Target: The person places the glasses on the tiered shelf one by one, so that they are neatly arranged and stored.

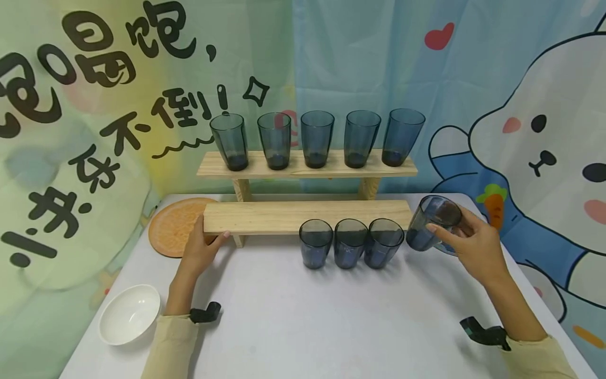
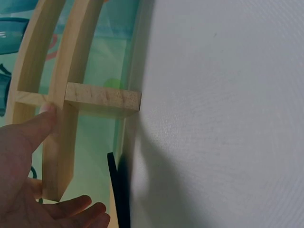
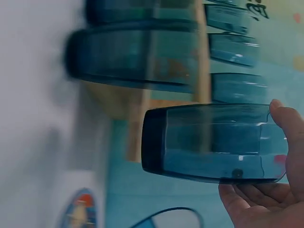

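Note:
My right hand (image 1: 475,245) grips a blue-tinted drinking glass (image 1: 433,221) near its rim, thumb on one side and fingers on the other. The glass is tilted and hangs off the table beside the right end of a two-tier wooden shelf (image 1: 284,217). In the right wrist view nothing shows inside the glass (image 3: 213,142). At the lower tier's left end, my left hand (image 1: 201,250) holds the board, its thumb (image 2: 40,126) on the front side. Three similar glasses (image 1: 315,243) stand on the table before the lower tier. Several more (image 1: 314,139) line the upper tier.
A round orange mat or plate (image 1: 165,231) lies behind my left hand, partly behind the shelf. A white bowl (image 1: 130,315) sits at the table's left edge. Under the held glass, a round flat item (image 1: 447,249) is mostly hidden. A printed cloth (image 1: 350,58) hangs behind.

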`<act>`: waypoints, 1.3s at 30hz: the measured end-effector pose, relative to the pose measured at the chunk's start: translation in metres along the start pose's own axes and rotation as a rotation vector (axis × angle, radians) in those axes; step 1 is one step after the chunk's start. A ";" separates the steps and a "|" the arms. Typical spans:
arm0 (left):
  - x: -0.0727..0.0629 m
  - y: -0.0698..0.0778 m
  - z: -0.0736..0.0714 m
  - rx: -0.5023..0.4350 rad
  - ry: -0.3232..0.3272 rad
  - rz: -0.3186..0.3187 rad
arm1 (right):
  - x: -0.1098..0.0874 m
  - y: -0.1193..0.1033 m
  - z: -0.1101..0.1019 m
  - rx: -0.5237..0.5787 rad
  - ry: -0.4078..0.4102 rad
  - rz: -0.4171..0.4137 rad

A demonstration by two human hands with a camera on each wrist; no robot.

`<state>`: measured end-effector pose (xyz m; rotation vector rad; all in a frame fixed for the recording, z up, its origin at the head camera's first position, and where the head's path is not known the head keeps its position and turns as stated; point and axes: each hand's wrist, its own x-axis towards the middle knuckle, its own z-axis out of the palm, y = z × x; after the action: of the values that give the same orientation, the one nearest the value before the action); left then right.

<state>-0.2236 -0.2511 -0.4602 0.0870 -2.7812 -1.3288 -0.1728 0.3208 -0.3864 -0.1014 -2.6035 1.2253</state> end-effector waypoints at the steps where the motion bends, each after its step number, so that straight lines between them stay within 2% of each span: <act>1: 0.000 0.000 0.000 0.004 -0.001 -0.002 | 0.004 -0.004 -0.003 -0.002 0.006 -0.010; 7: -0.001 0.000 0.000 0.004 0.002 0.012 | 0.029 -0.022 -0.010 -0.001 -0.002 -0.068; 16: 0.000 -0.002 0.000 -0.002 0.003 0.013 | 0.060 -0.024 0.018 0.019 -0.055 -0.090; 20: 0.001 -0.003 0.000 0.000 0.008 0.018 | 0.064 -0.026 0.026 0.038 -0.079 -0.083; 32: 0.004 -0.005 0.003 -0.002 0.004 0.021 | 0.066 -0.021 0.032 0.009 -0.070 -0.070; 39: 0.003 -0.005 0.001 -0.004 0.001 0.017 | 0.067 -0.018 0.038 0.080 -0.074 -0.086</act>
<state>-0.2265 -0.2535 -0.4642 0.0640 -2.7723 -1.3303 -0.2463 0.2919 -0.3823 0.0719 -2.5866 1.3246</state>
